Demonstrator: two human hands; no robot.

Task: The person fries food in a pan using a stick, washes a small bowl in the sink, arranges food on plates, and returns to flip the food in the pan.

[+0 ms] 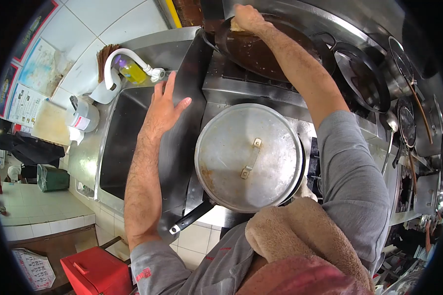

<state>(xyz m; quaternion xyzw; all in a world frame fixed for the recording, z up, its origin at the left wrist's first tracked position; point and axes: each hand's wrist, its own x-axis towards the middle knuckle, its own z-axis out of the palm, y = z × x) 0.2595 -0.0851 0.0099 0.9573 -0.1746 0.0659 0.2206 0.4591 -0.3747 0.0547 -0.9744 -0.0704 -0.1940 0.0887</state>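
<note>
My right hand is closed over a pale yellowish piece at the far left rim of a large dark pan. The piece is mostly hidden under my fingers, and I cannot tell its kind. Brown liquid with a few light specks lies in that pan. With fingers spread and nothing held, my left hand is over or against the metal panel at the sink's right side; contact is unclear. Between my arms sits a wide round pot lid with a strap handle, over a vessel with a black handle.
A dark sink lies left, with a white faucet and a yellow soap bottle behind. A second black pan stands right of the large one. Strainers and a ladle crowd the right. A red box is lower left.
</note>
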